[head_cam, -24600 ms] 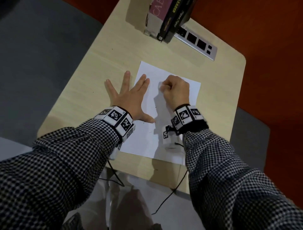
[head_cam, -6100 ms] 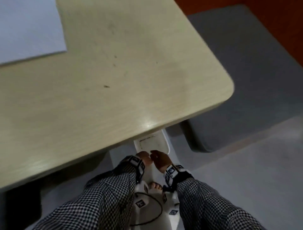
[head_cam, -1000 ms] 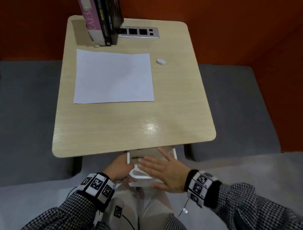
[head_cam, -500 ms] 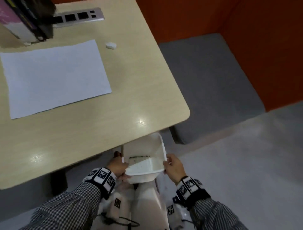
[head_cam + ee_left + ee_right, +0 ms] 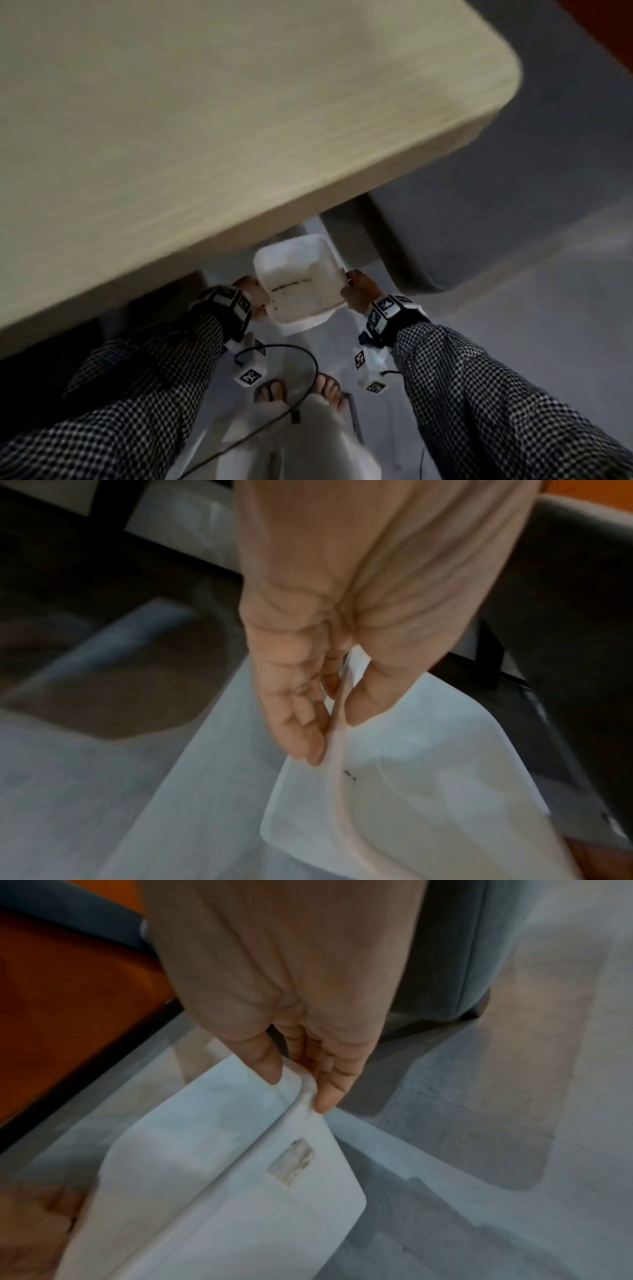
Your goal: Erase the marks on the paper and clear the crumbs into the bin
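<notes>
A white plastic bin (image 5: 299,279) hangs below the table's near edge, held from both sides. A dark line of crumbs (image 5: 291,285) lies inside it. My left hand (image 5: 255,296) pinches the bin's left rim (image 5: 337,739), thumb inside and fingers outside. My right hand (image 5: 358,289) pinches the right rim (image 5: 301,1085) the same way. A few dark specks (image 5: 349,775) show in the bin in the left wrist view. The paper and the eraser are out of view.
The beige table top (image 5: 205,120) fills the upper part of the head view. A grey seat (image 5: 496,219) stands to the right on a pale floor (image 5: 513,308). A black cable (image 5: 301,373) loops above my sandalled feet (image 5: 301,392).
The bin has gone lower, toward the floor under the table edge, still held by both hands. My head has tipped down, so the paper and eraser have left the view.
</notes>
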The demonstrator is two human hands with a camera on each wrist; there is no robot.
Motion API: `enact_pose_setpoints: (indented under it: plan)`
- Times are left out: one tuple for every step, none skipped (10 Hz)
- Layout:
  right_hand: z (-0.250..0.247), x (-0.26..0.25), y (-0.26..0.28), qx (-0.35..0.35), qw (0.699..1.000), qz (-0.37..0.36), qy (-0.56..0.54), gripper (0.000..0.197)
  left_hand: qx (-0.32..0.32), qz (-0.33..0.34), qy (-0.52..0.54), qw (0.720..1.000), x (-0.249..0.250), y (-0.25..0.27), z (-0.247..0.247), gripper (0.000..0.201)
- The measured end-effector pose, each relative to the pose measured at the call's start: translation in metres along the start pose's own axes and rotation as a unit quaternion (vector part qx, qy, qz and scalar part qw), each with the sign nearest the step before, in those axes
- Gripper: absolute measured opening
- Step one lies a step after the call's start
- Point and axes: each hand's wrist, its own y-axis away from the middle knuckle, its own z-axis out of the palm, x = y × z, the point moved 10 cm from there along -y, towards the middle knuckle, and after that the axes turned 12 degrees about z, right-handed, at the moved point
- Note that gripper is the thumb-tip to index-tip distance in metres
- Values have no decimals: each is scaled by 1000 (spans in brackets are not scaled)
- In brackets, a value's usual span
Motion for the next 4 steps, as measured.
enact_pose_setpoints:
  plan:
    - [15,5,-37,3,1000,-2,9,51,-42,-37,49,997,-19,-37,18,11]
    - [30,15,-58,-7,1000,4,25,54,-49,-26,14,998,-35,-70,28,19]
    - [43,22,-66,-20,999,-5,33,60,-33,-8,-34,999,-39,-75,33,38]
    - [45,28,-47,-24,999,-14,44,63,-33,-23,-21,999,-49,-64,39,42]
